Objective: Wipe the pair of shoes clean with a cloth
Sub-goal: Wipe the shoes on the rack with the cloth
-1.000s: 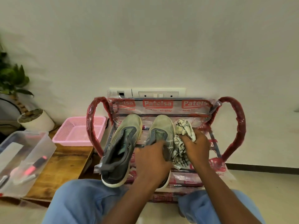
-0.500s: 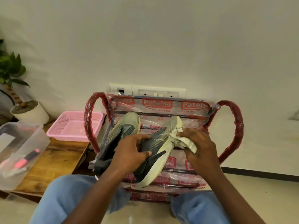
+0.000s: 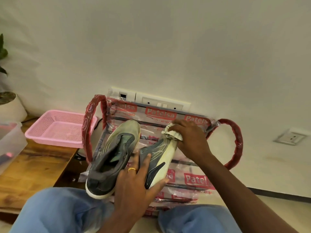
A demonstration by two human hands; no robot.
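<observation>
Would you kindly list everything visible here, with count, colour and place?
Held shoe: one, grey and pale green, tilted over the wrapped seat.
Other shoe: one, same colours, sole down to its left.
Cloth: one, whitish, on the held shoe's toe.
Wrapped seat: one, red arms, printed plastic, against the wall.
Basket: one, pink, on the table.
Table: one, wooden, left.
Container: one, clear, far left.
Plant pot: one, white, left edge.
Wall sockets: two, white, behind seat and right.
Left hand: one, grips the held shoe.
Right hand: one, holds the cloth.
</observation>
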